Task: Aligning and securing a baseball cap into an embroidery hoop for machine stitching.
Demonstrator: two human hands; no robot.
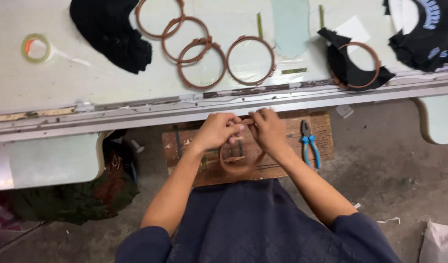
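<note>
My left hand (218, 130) and my right hand (268, 129) meet just below the table edge, both gripping the top of a brown embroidery hoop (236, 170) that hangs down between my forearms. The fingertips pinch at the hoop's clasp, which they hide. Beneath the hoop lies a worn wooden board (204, 146). On the white table (63, 83) above rest several more brown hoops (251, 59), one of them (363, 65) fitted around black fabric.
Blue-handled pliers (309, 146) lie on the board to the right of my hands. A tape roll (35, 47) sits at the table's far left, black cloth pieces (107, 27) at the back. A dark bag (87, 195) sits on the concrete floor at left.
</note>
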